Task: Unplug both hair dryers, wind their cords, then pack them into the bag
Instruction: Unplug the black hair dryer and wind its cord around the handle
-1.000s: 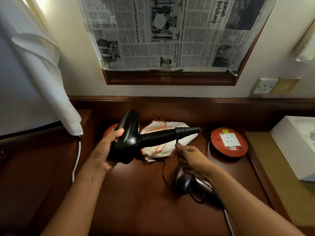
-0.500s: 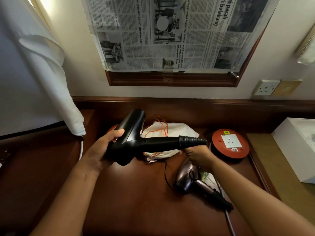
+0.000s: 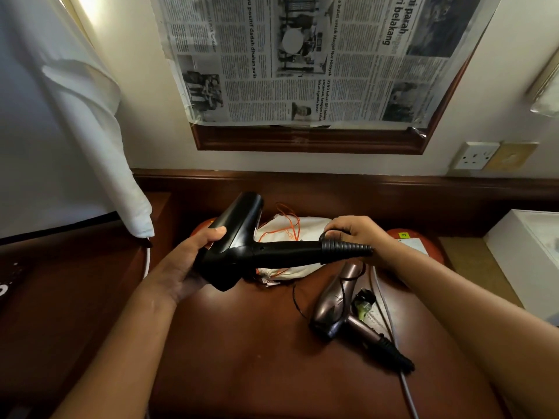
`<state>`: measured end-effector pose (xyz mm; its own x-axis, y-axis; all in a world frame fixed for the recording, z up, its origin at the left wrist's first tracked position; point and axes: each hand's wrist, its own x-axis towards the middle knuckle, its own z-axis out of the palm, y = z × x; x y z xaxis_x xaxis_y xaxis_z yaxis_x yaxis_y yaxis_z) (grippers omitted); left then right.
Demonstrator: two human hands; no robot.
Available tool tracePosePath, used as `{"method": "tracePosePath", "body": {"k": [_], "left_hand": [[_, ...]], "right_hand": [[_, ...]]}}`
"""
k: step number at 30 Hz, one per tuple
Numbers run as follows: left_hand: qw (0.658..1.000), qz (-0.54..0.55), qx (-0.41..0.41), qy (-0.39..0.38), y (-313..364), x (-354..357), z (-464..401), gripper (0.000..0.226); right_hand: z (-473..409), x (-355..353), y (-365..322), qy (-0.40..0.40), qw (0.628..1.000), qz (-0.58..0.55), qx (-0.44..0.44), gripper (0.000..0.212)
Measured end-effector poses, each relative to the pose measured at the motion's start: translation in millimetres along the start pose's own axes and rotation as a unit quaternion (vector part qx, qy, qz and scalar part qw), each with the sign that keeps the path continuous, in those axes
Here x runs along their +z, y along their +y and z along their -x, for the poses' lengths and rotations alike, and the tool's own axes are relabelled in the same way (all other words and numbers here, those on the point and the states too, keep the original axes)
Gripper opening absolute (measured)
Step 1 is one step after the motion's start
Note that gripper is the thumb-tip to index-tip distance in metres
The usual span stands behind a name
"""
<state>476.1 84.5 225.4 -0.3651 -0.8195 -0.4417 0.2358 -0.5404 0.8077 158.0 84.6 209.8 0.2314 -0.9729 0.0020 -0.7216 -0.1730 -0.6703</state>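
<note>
Black hair dryer (image 3: 242, 252): rigid, smooth, light; gripped at body by left hand (image 3: 193, 261); right hand (image 3: 357, 234) pinching limp cord at handle end

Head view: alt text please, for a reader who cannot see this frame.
A person's left hand holds a black hair dryer above a dark wooden desk while the right hand grips its handle end. A white drawstring bag lies behind; a bronze hair dryer lies on the desk.
</note>
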Motion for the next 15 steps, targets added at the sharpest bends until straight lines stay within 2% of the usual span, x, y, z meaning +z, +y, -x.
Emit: {"method": "tracePosePath", "body": {"k": [3,8,11,13,15], "left_hand": [[1.0,0.0,-0.01,-0.008,1.3,-2.4,0.8,0.104],[0.999,0.003,-0.016,-0.027,3.4,-2.6,3.6,0.097],[0.999,-0.014,-0.007,-0.039,4.0,-1.8,4.6,0.092],[0.999,-0.032,-0.002,-0.029,3.6,-0.8,4.3,0.083],[0.999,-0.051,0.009,-0.005,3.0,0.9,2.9,0.075]], "right_hand": [[-0.9,-6.6,-2.9,0.039,0.999,0.011,-0.023,0.017],[0.7,-24.5,-11.0,0.091,0.992,0.091,0.01,0.052],[3.8,-35.3,-15.9,0.113,0.977,0.177,-0.033,0.065],[6.2,-40.1,-21.4,0.127,0.963,0.22,-0.095,0.065],[8.7,-43.2,-27.4,0.115,0.955,0.228,-0.15,0.05]]}}
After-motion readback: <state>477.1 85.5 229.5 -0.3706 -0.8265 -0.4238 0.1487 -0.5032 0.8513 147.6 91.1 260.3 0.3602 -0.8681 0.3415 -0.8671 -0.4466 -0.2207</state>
